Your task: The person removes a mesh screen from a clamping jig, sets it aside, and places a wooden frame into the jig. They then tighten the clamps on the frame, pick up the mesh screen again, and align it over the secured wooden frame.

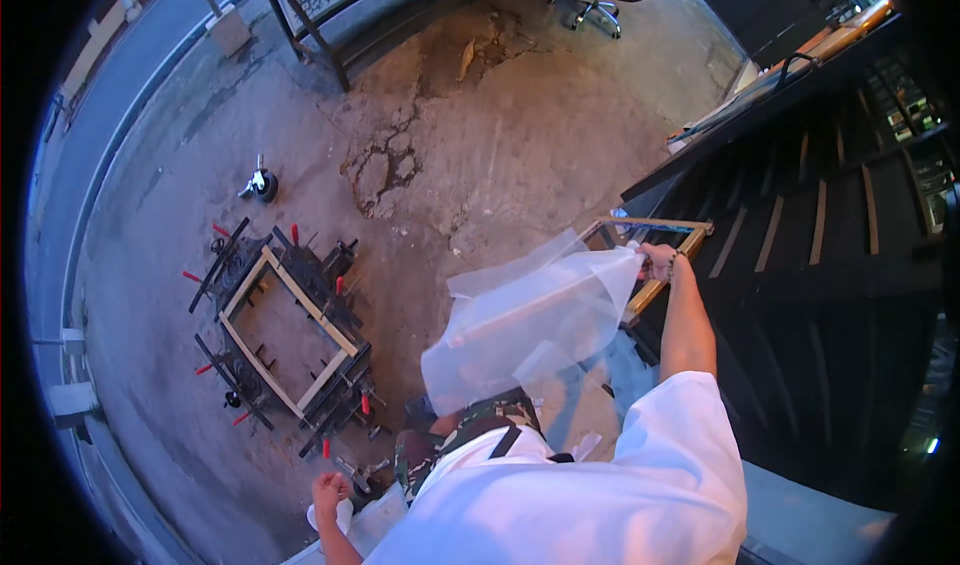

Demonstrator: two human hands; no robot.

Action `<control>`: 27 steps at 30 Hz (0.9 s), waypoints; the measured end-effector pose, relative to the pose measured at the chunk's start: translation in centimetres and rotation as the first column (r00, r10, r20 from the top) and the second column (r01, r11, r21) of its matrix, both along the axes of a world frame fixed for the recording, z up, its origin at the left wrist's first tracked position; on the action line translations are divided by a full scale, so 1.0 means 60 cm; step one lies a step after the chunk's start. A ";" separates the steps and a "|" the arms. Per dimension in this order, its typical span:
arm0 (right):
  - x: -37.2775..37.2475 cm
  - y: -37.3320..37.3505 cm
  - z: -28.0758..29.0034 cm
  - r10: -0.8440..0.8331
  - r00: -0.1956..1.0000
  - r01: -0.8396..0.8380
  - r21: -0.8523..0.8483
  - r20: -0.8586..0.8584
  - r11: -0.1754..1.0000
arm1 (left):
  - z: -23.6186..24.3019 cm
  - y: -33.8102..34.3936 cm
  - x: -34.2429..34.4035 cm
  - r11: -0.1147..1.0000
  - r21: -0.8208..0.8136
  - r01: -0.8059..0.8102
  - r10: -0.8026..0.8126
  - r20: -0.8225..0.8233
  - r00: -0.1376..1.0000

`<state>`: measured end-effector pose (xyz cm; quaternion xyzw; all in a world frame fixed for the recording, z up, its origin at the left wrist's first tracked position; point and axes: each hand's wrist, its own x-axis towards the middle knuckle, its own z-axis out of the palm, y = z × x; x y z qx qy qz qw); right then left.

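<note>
My right hand [657, 262] is closed on the corner of a large translucent white sheet [540, 305], which hangs in front of my legs. Just behind that hand, a wooden frame [690, 237] leans by the dark slatted structure; the sheet hides part of it. Low on the left, my left hand [330, 490] is curled closed beside a pale, partly hidden item [343, 515]. Whether its fingers hold anything is hidden. On the floor to the left lies another wooden frame [285, 290], set inside a black clamping rig [350, 350] with several red-tipped handles.
A loose caster wheel [263, 185] sits on the cracked concrete floor [500, 145]. To the right stands a tall black slatted structure [790, 225]. Farther off are an office chair [600, 10] and a black metal frame [320, 40]. Pale sheets [590, 390] lie near my legs.
</note>
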<state>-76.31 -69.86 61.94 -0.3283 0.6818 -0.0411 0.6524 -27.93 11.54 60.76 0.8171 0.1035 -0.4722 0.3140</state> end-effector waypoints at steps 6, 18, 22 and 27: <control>-0.100 -0.109 -0.063 0.022 0.994 -0.025 -0.026 -0.108 0.999 | 0.055 -0.118 0.013 0.994 -0.015 0.106 -0.105 0.090 0.990; -0.125 -0.063 -0.128 -0.090 0.567 -0.466 -0.408 -0.819 0.785 | 0.050 -0.116 0.019 0.955 0.171 0.241 -0.226 -0.104 0.969; -0.065 0.035 -0.103 -0.121 0.551 -0.575 -0.481 -0.826 0.662 | 0.039 -0.106 0.066 0.963 0.100 0.250 -0.248 -0.034 0.968; 0.073 0.221 -0.142 -0.251 0.789 -0.327 -0.730 -0.560 0.600 | 0.030 -0.196 0.150 0.954 -0.017 0.298 -0.297 0.045 0.954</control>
